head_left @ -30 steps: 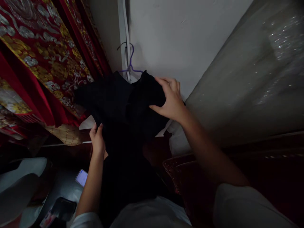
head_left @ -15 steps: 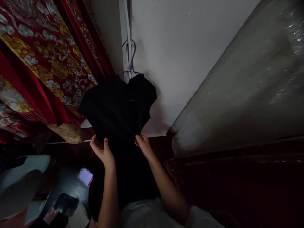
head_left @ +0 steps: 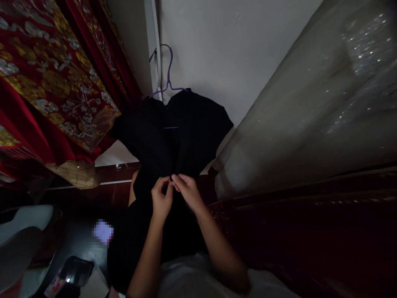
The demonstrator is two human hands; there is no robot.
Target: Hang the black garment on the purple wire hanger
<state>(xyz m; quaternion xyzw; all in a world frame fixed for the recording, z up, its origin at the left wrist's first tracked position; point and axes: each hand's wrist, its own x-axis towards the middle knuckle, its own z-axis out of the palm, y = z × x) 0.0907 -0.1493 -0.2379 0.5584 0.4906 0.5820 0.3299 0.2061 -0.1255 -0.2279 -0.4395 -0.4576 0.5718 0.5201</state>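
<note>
Looks out from the person's head, forward and steeply down, past pale clothing [head_left: 186, 279] at the bottom edge and along both forearms [head_left: 145, 256] to the left hand [head_left: 161, 198] and right hand [head_left: 187, 191], near the lens and just below the middle of the view. Faces a pale wall [head_left: 232, 49] at the top, with a dark garment [head_left: 195, 132] on a purple hanger [head_left: 169, 80] seen front-on, close ahead. Spans widely, from red embroidered cloth [head_left: 58, 87] along the left edge to grey sheeting [head_left: 294, 111] on the right, with a dark glossy surface [head_left: 72, 238] at lower left viewed from above.
</note>
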